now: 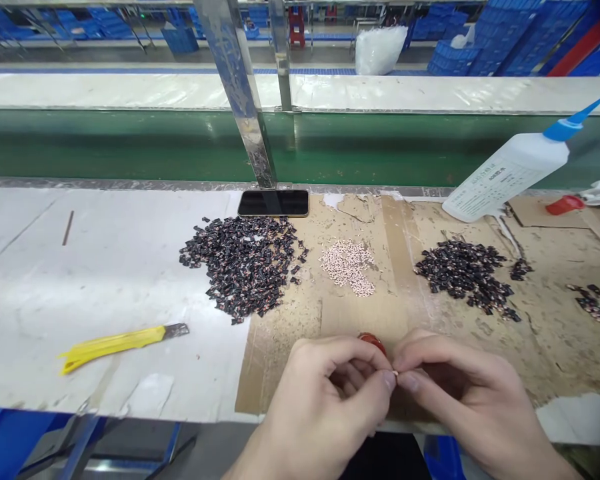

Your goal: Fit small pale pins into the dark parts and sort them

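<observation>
My left hand (325, 400) and my right hand (460, 380) meet at the fingertips above a cardboard sheet (290, 353). Between them they pinch a tiny pale part (395, 372), mostly hidden by my fingers. A small red object (373, 342) shows just behind my left fingers; its shape is partly hidden. Ahead lie a heap of small dark parts (243, 267), a smaller heap of pale beads (349, 265), and another dark heap (463, 275). A few dark pieces (590, 303) lie further right.
A yellow utility knife (123, 341) lies on the white bench surface (45, 313). A phone (273, 203) sits near the back edge. To the right stand a white glue bottle (507, 170) with a blue nozzle and a red cap (565, 205). A green conveyor (130, 147) runs behind.
</observation>
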Available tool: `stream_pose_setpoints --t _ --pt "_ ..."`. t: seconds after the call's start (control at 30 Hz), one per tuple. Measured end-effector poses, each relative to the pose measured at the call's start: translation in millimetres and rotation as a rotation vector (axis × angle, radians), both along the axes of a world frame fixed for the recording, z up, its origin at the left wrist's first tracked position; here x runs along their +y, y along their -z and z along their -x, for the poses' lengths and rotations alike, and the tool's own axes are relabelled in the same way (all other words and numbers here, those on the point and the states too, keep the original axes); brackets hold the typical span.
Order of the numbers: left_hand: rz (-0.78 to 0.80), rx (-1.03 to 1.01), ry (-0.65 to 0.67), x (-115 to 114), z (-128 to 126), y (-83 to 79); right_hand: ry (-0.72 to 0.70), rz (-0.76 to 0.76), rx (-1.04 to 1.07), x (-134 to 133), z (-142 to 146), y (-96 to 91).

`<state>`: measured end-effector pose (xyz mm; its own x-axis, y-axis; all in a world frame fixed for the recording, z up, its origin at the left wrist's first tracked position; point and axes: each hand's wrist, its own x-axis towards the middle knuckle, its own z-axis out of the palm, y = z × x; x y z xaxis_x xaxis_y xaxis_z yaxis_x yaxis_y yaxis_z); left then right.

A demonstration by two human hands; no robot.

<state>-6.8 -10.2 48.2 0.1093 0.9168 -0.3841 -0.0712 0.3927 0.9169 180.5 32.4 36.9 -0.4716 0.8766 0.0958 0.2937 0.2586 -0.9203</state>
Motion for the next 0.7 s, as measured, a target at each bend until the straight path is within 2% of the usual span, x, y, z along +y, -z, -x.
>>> stream_pose_setpoints --t 0.17,0.37,0.53,0.7 --pt "0.093 -0.049 0.010 -3 1 4.4 -0.078 -0.056 -0.063 -6 -6 6.6" --pt "-0.051 0.095 0.056 -11 2 12.4 -0.016 -0.054 -0.025 -19 -7 16.9" --pt "-0.076 0.101 -0.202 -19 15 22.7 0.128 -0.146 -0.193 -25 -22 36.3" --pt "-0.069 0.109 -0.309 -22 29 29.2 0.120 -0.318 -0.373 -25 -23 49.3"
